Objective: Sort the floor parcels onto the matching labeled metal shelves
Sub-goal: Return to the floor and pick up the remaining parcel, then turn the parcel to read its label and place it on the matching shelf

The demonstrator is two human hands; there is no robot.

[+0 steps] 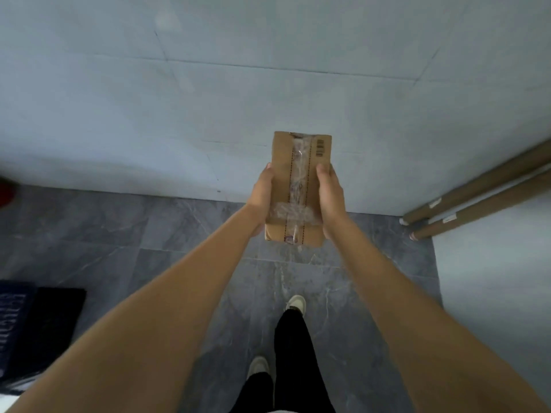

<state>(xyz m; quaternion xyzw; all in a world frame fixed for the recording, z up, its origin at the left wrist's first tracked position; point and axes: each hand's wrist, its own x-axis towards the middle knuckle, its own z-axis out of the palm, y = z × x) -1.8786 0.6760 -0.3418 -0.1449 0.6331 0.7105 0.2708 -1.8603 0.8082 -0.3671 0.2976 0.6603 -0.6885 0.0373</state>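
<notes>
Cardboard parcel (299,186) clamped between left hand (262,193) and right hand (329,192), fingers curled round long edges | no shelves visible | keep level, barcode up, read label before shelving

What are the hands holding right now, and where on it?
A taped brown cardboard parcel, gripped by its two long sides: left hand on the left edge, right hand on the right.

Both arms outstretched — left hand (264,195), right hand (329,193) seemingly gripping.

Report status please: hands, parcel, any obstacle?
Left hand and right hand grip cardboard parcel by its sides. Parcel held off floor. No shelf in view.
</notes>
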